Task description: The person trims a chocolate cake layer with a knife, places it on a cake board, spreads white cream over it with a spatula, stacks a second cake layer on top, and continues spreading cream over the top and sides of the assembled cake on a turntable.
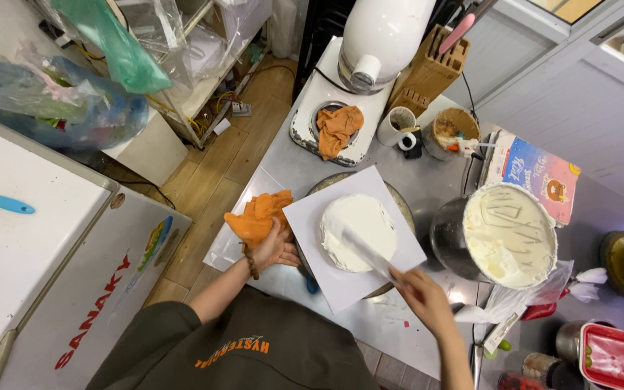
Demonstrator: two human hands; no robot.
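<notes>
Steel tabletop fills the middle of the head view, with wood floor to the left. On it lies a white square sheet carrying a round white-frosted cake. The right hand has its grip clenched around a spatula whose blade lies on the cake's near side. The left hand, grip grasping an orange cloth, rests at the sheet's left edge. A metal bowl of cream stands right of the cake.

Wooden plank floor, steel worktop, white chest freezer, wire shelf rack, grey panelled wall
</notes>
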